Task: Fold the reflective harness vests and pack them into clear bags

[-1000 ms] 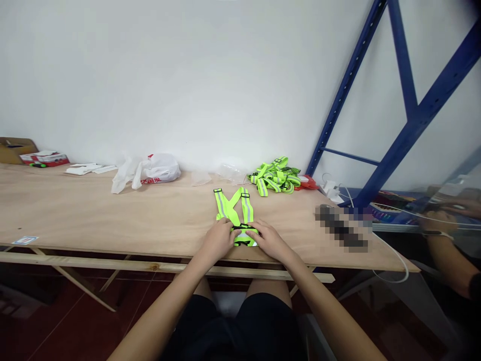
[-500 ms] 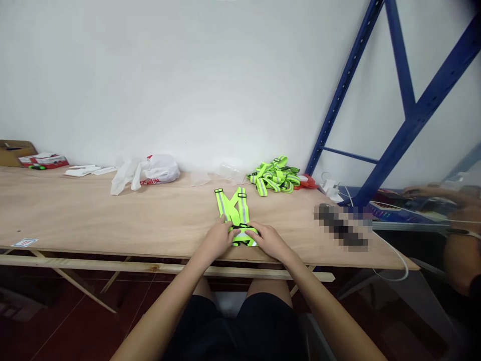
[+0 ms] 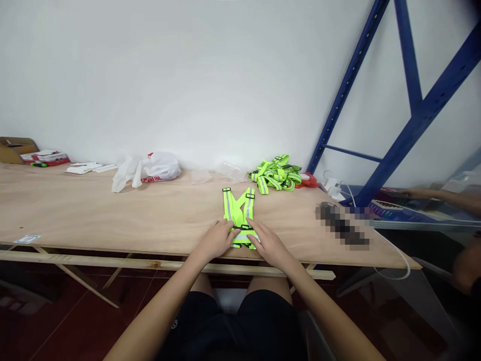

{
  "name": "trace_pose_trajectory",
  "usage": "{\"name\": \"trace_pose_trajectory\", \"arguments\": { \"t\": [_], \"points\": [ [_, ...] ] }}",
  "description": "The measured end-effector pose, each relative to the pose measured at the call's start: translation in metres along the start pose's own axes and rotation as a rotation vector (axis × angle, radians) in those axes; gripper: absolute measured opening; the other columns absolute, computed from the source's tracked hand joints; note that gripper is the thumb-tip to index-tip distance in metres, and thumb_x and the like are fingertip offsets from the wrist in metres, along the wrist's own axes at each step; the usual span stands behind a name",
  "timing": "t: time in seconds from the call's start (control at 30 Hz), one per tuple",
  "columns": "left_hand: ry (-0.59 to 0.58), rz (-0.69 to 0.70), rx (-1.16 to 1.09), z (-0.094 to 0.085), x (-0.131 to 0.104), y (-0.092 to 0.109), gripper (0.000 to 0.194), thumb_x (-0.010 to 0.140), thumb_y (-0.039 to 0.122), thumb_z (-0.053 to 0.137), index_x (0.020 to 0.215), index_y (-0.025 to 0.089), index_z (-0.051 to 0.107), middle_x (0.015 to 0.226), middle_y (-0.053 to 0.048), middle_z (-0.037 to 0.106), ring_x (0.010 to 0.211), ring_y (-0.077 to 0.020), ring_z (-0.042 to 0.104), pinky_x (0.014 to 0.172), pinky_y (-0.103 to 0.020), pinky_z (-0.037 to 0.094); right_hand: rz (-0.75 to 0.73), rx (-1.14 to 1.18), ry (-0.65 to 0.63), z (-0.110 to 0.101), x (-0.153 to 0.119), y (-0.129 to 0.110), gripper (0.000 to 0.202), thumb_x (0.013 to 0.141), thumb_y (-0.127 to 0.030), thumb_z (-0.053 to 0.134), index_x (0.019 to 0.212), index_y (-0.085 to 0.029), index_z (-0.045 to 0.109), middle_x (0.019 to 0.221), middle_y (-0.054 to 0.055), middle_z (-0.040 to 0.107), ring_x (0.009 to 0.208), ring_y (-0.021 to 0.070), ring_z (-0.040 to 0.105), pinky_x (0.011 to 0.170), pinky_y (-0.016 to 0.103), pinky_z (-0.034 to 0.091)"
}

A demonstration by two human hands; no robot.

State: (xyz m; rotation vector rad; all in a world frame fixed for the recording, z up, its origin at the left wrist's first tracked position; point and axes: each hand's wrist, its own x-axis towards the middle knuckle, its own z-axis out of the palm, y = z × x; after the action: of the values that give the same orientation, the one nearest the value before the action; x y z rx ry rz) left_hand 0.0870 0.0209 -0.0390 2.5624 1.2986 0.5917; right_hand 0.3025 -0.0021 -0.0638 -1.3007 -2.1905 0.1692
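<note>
- Reflective harness (image 3: 236, 217) has shifted rightward.
- Left hand (image 3: 217, 240), right hand (image 3: 271, 245): fingers loosely spread, hiding harness edges.
- Strap pile (image 3: 276, 175) lies behind.
- Pixelated object (image 3: 341, 226) unreadable.

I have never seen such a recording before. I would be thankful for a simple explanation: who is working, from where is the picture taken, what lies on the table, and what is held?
There is no machine here. A person works with two bare hands, seen by a camera worn on the head, looking forward and down.

The left hand and right hand rest on a yellow-green webbing harness with silvery stripes and black buckles. It lies flat on the pale wooden table, not lifted.

Behind it is a tangled heap of similar yellow-green straps. Farther left lies a white plastic bag with red print. A long dark object on the right is pixelated, so I cannot identify it.
</note>
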Motion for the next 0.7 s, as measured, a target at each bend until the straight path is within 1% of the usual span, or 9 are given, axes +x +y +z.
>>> {"name": "trace_pose_trajectory", "arguments": {
  "t": [0.07, 0.13, 0.23, 0.27, 0.33, 0.43, 0.53, 0.6, 0.7],
  "points": [
    [0.026, -0.027, -0.004, 0.002, -0.001, 0.002, 0.03, 0.103, 0.035, 0.037, 0.108, 0.017, 0.06, 0.107, -0.013, 0.069, 0.101, -0.0291, 0.063, 0.091, -0.04, 0.045, 0.018, -0.063, 0.002, 0.002, -0.001, -0.002, 0.051, 0.101, -0.034, 0.039, 0.15, -0.02, 0.04, 0.143, 0.017, 0.052, 0.126, 0.0292, 0.057, 0.1, 0.046, 0.051],
    [0.039, -0.065, -0.036, 0.004, -0.001, 0.003, 0.026, 0.102, 0.035, 0.041, 0.114, 0.017, 0.056, 0.109, -0.013, 0.069, 0.1, -0.0284, 0.064, 0.087, -0.038, 0.048, 0.029, -0.117, 0.0, 0.002, -0.001, -0.004, 0.048, 0.101, -0.032, 0.038, 0.147, -0.021, 0.045, 0.15, 0.017, 0.045, 0.129, 0.0301, 0.054, 0.102, 0.048, 0.05],
    [0.031, -0.092, -0.052, 0.006, 0.0, 0.002, 0.025, 0.101, 0.036, 0.045, 0.111, 0.017, 0.057, 0.103, -0.012, 0.07, 0.093, -0.0268, 0.067, 0.08, -0.036, 0.051, 0.021, -0.149, -0.047, -0.001, -0.001, -0.008, 0.043, 0.102, -0.031, 0.038, 0.141, -0.023, 0.053, 0.149, 0.014, 0.046, 0.129, 0.0292, 0.055, 0.104, 0.046, 0.049],
    [0.041, -0.085, -0.041, 0.007, 0.001, 0.001, 0.025, 0.101, 0.036, 0.046, 0.109, 0.017, 0.059, 0.105, -0.012, 0.07, 0.095, -0.0266, 0.067, 0.082, -0.036, 0.051, 0.019, -0.148, -0.073, -0.003, -0.002, -0.009, 0.043, 0.102, -0.034, 0.039, 0.141, -0.024, 0.053, 0.148, 0.014, 0.048, 0.128, 0.0291, 0.055, 0.104, 0.046, 0.049],
    [0.091, -0.068, 0.0, 0.011, 0.001, 0.0, 0.025, 0.1, 0.035, 0.048, 0.108, 0.018, 0.063, 0.119, -0.014, 0.067, 0.105, -0.0274, 0.066, 0.091, -0.038, 0.051, 0.021, -0.144, -0.122, -0.007, -0.005, -0.013, 0.049, 0.1, -0.042, 0.045, 0.145, -0.024, 0.049, 0.147, 0.014, 0.049, 0.127, 0.0299, 0.056, 0.103, 0.046, 0.049],
    [0.139, -0.076, 0.051, 0.018, -0.002, 0.001, 0.03, 0.101, 0.032, 0.045, 0.116, 0.018, 0.066, 0.134, -0.016, 0.06, 0.119, -0.0291, 0.062, 0.101, -0.041, 0.048, 0.023, -0.152, -0.158, -0.012, -0.009, -0.017, 0.063, 0.095, -0.05, 0.055, 0.15, -0.022, 0.043, 0.148, 0.016, 0.048, 0.13, 0.0329, 0.054, 0.104, 0.048, 0.048],
    [0.114, -0.052, 0.06, 0.023, -0.008, 0.004, 0.04, 0.103, 0.03, 0.038, 0.133, 0.015, 0.059, 0.137, -0.017, 0.06, 0.127, -0.0293, 0.057, 0.105, -0.043, 0.047, 0.007, -0.129, -0.146, -0.014, -0.014, -0.017, 0.074, 0.091, -0.052, 0.061, 0.153, -0.022, 0.037, 0.148, 0.017, 0.049, 0.133, 0.0336, 0.051, 0.107, 0.051, 0.045],
    [0.083, -0.015, 0.059, 0.023, -0.014, 0.005, 0.046, 0.103, 0.034, 0.037, 0.14, 0.012, 0.052, 0.144, -0.019, 0.054, 0.135, -0.0301, 0.051, 0.11, -0.045, 0.044, 0.002, -0.102, -0.118, -0.014, -0.018, -0.016, 0.079, 0.088, -0.053, 0.065, 0.154, -0.021, 0.034, 0.147, 0.018, 0.051, 0.132, 0.0335, 0.053, 0.106, 0.052, 0.046],
    [0.039, 0.029, 0.057, 0.018, -0.024, 0.007, 0.053, 0.104, 0.041, 0.034, 0.145, 0.01, 0.047, 0.152, -0.02, 0.044, 0.141, -0.0304, 0.042, 0.114, -0.045, 0.038, -0.041, -0.08, -0.093, -0.013, -0.027, -0.012, 0.078, 0.085, -0.053, 0.069, 0.15, -0.021, 0.039, 0.147, 0.018, 0.052, 0.132, 0.0345, 0.053, 0.106, 0.053, 0.047]
  ]
}}
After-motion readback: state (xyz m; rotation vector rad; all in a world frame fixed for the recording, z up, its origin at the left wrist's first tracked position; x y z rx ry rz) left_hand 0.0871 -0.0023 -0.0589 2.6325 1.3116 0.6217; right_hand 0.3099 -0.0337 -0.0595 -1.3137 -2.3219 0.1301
